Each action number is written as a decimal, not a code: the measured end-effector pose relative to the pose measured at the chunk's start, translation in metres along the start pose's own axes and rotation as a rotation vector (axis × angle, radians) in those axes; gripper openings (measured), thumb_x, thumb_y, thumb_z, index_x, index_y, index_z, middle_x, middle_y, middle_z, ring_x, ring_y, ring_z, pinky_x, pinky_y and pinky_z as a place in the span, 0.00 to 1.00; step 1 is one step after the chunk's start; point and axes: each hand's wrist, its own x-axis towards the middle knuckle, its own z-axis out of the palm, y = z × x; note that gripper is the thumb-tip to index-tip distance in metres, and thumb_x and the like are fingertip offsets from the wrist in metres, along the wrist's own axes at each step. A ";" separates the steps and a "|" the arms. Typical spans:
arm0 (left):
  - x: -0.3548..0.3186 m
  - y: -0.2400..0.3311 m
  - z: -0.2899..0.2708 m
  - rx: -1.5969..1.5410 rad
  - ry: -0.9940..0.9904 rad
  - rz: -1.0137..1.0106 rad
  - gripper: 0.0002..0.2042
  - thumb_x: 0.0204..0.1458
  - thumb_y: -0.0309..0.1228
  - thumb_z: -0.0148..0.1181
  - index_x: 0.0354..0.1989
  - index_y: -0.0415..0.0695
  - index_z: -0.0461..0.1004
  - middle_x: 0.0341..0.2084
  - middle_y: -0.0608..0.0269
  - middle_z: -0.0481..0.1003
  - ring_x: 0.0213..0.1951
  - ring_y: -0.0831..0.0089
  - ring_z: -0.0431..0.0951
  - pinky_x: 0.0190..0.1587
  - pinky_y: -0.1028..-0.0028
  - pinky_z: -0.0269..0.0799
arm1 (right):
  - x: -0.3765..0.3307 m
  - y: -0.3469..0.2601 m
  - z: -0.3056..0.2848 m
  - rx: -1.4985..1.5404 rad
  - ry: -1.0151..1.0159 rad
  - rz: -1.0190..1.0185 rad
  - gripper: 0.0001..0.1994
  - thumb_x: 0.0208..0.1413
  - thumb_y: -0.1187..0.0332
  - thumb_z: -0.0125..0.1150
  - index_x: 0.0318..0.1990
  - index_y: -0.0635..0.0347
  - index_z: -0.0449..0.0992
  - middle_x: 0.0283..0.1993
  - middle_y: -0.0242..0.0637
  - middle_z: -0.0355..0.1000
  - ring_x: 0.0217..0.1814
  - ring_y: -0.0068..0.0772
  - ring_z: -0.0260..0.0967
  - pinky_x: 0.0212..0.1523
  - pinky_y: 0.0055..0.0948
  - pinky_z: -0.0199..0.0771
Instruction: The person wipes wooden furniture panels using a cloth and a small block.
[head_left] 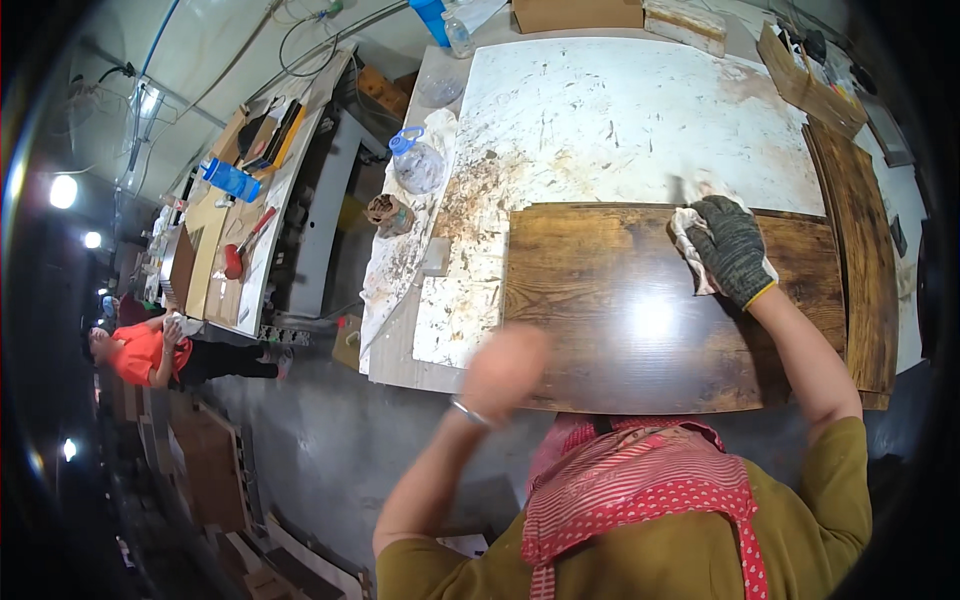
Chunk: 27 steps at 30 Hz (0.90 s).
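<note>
The wood-grain board (590,290) lies flat on the table (403,345), its near edge running just before the person's apron (640,480), so there is little room on that side. The gloved right hand (730,245) has its fingers bent over a white cloth (685,225), holding it against the board's surface near the far edge. The bare left hand (508,372) is over the board's near left corner; motion blurs it, so I cannot tell how far open it is or whether it has hold of anything. Beyond the far edge, the stained white sheet (640,110) offers a broad open stretch. On the right, dark planks (860,230) crowd the board's side, with an open box (800,80) past their far end. Leftward stand a small grey block (436,256), brown crumbs, a brown cup (390,215) and a clear jug (420,170).
</note>
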 end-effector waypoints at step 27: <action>0.166 0.130 0.111 -2.368 -0.500 -1.011 0.20 0.59 0.42 0.44 0.53 0.39 0.62 0.41 0.48 0.71 0.38 0.61 0.75 0.37 0.69 0.76 | -0.159 0.146 0.073 -2.141 0.588 -1.099 0.14 0.55 0.64 0.53 0.47 0.59 0.73 0.48 0.40 0.71 0.50 0.38 0.69 0.50 0.29 0.69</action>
